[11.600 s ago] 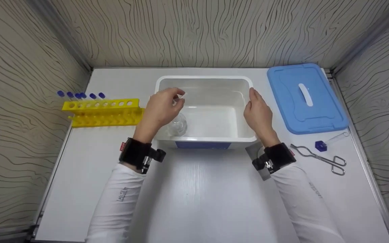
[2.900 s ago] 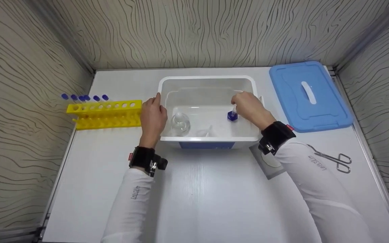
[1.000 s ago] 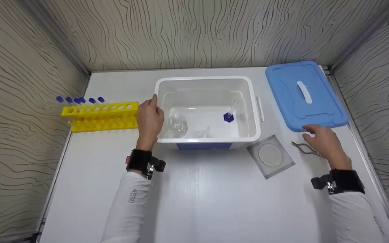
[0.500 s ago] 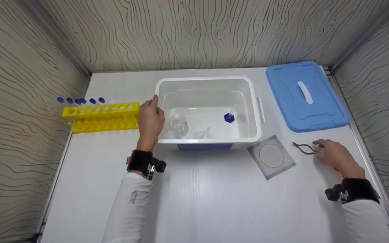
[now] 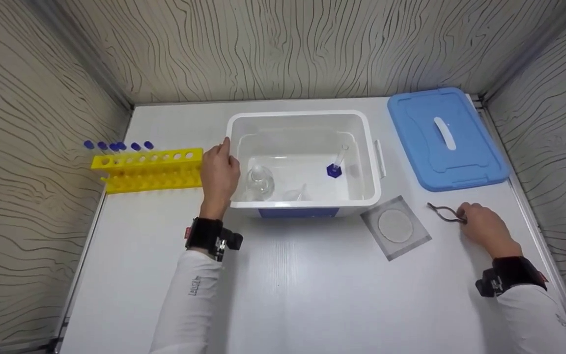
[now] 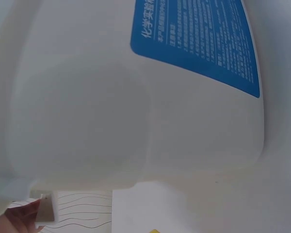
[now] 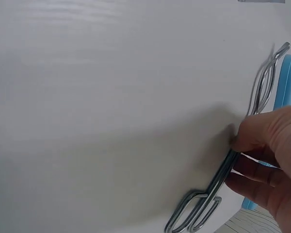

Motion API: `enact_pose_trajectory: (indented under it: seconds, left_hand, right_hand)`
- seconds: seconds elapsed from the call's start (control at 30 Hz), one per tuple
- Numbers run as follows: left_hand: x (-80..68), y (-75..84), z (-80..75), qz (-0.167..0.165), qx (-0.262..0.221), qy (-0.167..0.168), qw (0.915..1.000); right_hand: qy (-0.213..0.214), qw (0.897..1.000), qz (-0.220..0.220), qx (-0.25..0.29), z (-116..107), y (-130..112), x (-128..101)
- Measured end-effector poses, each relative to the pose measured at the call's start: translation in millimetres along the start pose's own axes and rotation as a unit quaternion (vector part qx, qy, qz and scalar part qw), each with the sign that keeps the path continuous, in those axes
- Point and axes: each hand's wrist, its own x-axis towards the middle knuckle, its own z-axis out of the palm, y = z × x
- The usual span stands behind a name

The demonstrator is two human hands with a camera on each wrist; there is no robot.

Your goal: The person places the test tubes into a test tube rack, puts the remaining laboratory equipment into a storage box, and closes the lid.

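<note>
White tabletop (image 5: 293, 295): left hand (image 5: 219, 172) flat against tub (image 5: 302, 118) side, steadying; right hand (image 5: 482, 227) fingers pinching crucible tongs (image 5: 442, 212) near right edge, lifting grip.

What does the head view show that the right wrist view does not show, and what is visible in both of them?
Only the head view shows the left hand resting on the white tub, with a flask and a blue-based cylinder inside, plus the yellow rack and the whole mesh square.

Only the right wrist view shows the tongs' looped handles near the fingers.

Both show the right hand holding the metal tongs on the table, beside the blue lid.
</note>
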Motion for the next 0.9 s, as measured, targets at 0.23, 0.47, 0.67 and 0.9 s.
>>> enact_pose_trajectory:
  seconds: [0.23, 0.47, 0.67, 0.9]
  left_hand:
    - [0.6, 0.2, 0.7, 0.0, 0.001, 0.0, 1.0]
    - [1.0, 0.2, 1.2, -0.002, 0.002, 0.0, 1.0]
    - [-0.3, 0.0, -0.3, -0.004, 0.006, -0.002, 1.0]
    - [0.1, -0.6, -0.1, -0.004, 0.007, -0.003, 1.0]
  right_hand:
    - [0.002, 1.0, 0.004, 0.01, 0, 3, -2]
    - [0.028, 0.999, 0.013, 0.027, -6, 0, -8]
    - [0.014, 0.998, 0.03, 0.052, -17, -3, -8]
    - [0.053, 0.996, 0.008, 0.066, -44, -24, -6]
